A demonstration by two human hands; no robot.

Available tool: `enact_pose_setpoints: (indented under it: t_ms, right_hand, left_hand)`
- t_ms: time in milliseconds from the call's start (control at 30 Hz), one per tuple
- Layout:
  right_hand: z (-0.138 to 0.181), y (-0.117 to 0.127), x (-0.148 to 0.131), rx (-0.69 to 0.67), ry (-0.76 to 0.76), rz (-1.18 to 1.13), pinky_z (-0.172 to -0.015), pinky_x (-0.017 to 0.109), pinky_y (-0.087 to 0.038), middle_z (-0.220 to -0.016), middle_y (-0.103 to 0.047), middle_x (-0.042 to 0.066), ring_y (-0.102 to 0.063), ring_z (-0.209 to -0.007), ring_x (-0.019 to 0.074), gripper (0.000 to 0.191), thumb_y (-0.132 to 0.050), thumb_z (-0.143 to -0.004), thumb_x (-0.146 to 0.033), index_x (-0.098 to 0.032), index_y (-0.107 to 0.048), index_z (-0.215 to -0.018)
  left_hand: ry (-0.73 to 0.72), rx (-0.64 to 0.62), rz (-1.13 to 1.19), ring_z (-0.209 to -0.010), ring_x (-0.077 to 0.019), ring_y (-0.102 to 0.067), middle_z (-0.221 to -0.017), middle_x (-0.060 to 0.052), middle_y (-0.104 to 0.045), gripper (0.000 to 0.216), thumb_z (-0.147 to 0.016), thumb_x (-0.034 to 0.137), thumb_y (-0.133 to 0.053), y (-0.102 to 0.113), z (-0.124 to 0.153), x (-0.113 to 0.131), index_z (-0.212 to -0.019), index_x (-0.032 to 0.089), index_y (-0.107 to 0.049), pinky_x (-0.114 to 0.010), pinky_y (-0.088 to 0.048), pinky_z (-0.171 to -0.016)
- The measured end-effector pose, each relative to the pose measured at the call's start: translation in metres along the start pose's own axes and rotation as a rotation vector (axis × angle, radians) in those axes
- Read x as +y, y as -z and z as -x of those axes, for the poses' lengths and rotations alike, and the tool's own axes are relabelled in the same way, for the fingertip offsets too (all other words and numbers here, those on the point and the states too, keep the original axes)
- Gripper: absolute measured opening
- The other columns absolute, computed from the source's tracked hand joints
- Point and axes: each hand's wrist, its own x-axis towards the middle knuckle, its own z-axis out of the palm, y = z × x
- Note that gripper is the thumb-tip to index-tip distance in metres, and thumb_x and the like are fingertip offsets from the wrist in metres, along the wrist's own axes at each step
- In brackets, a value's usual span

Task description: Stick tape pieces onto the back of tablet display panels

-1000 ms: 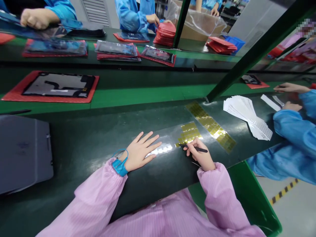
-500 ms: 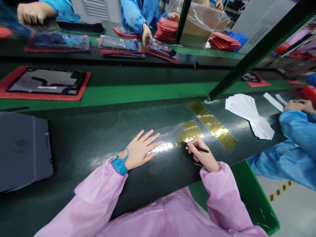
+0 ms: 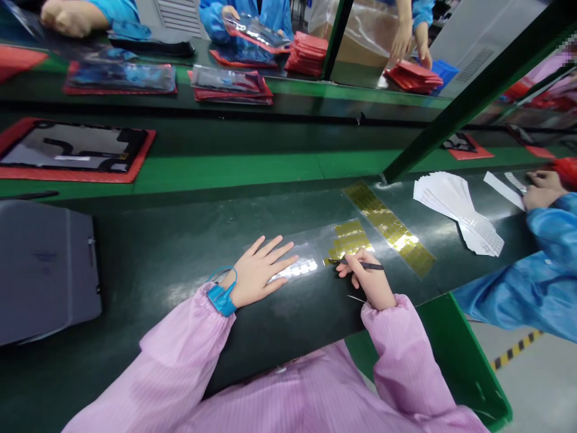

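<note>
My left hand (image 3: pixel 259 273) lies flat with spread fingers on a clear film sheet (image 3: pixel 306 252), holding its left part against the dark bench. A blue wrist strap (image 3: pixel 222 299) is around that wrist. My right hand (image 3: pixel 366 278) grips black tweezers (image 3: pixel 372 266), whose tips reach the lower left edge of the amber tape pieces (image 3: pixel 351 237) at the sheet's right end. Right of this sheet lies a second film strip with amber tape pieces (image 3: pixel 390 228), untouched by either hand.
A grey bin (image 3: pixel 45 270) stands at the left. Fanned white label sheets (image 3: pixel 460 210) lie to the right, near a co-worker's hands (image 3: pixel 543 189). A green post (image 3: pixel 451 114) rises behind. On the conveyor rests a panel on red foam (image 3: pixel 85 147). Below the bench edge is a green tub (image 3: pixel 464 361).
The tweezers' tips stay by the amber pieces while my right hand shifts slightly. Across the line, a co-worker has lifted a bagged panel, and another's hands have reached the red stack.
</note>
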Motion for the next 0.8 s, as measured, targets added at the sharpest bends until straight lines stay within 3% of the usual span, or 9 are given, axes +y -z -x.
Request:
enact_pose_setpoints:
  t_ms: [267,467,567,667,800]
  right_hand:
    - [0.004,-0.015,-0.016,-0.037,-0.021,-0.202,-0.028,0.017,-0.024,-0.059,-0.069,-0.001,-0.059,-0.042,0.0116,0.053,-0.075,-0.078,-0.069,-0.026,-0.044,-0.076]
    - [-0.039,-0.024,-0.022,0.031,0.051,-0.314,-0.032,0.015,-0.029,-0.064,-0.070,-0.002,-0.063,-0.048,0.0113,0.058,-0.078,-0.072,-0.071,-0.027,-0.041,-0.079]
    - [-0.047,-0.022,-0.021,0.039,0.051,-0.348,-0.032,0.015,-0.030,-0.063,-0.071,-0.002,-0.064,-0.048,0.0118,0.061,-0.085,-0.065,-0.066,-0.026,-0.041,-0.078]
    - [-0.040,-0.017,-0.017,0.020,0.023,-0.376,-0.032,0.015,-0.033,-0.060,-0.071,-0.003,-0.063,-0.045,0.0118,0.057,-0.087,-0.062,-0.061,-0.025,-0.046,-0.079]
    - [-0.038,-0.008,-0.009,-0.014,-0.022,-0.404,-0.035,0.013,-0.039,-0.058,-0.070,-0.006,-0.061,-0.042,0.0089,0.056,-0.090,-0.058,-0.054,-0.025,-0.049,-0.082]
  left_hand:
    - [0.044,-0.043,0.139,-0.161,-0.0327,-0.024,-0.168,-0.004,-0.041,0.054,-0.107,0.049,-0.044,0.005,-0.001,0.002,-0.158,0.032,-0.046,-0.059,-0.016,-0.130]
    - [0.185,0.132,0.478,-0.162,-0.0309,-0.022,-0.165,-0.008,-0.045,0.047,-0.107,0.044,-0.047,0.019,0.009,0.008,-0.147,0.024,-0.060,-0.059,-0.019,-0.131]
    - [0.319,0.254,0.550,-0.152,-0.0271,-0.045,-0.156,-0.011,-0.058,0.046,-0.108,0.046,-0.042,0.028,0.044,0.013,-0.142,0.022,-0.063,-0.051,-0.035,-0.127]
    - [0.507,0.398,0.663,-0.123,-0.0258,-0.071,-0.129,-0.012,-0.075,0.044,-0.105,0.052,-0.049,0.036,0.102,0.022,-0.128,0.022,-0.071,-0.044,-0.055,-0.110]
    - [0.754,0.718,0.800,-0.099,-0.0275,-0.079,-0.107,-0.014,-0.080,0.051,-0.098,0.064,-0.059,0.046,0.184,0.040,-0.116,0.017,-0.072,-0.041,-0.065,-0.086]
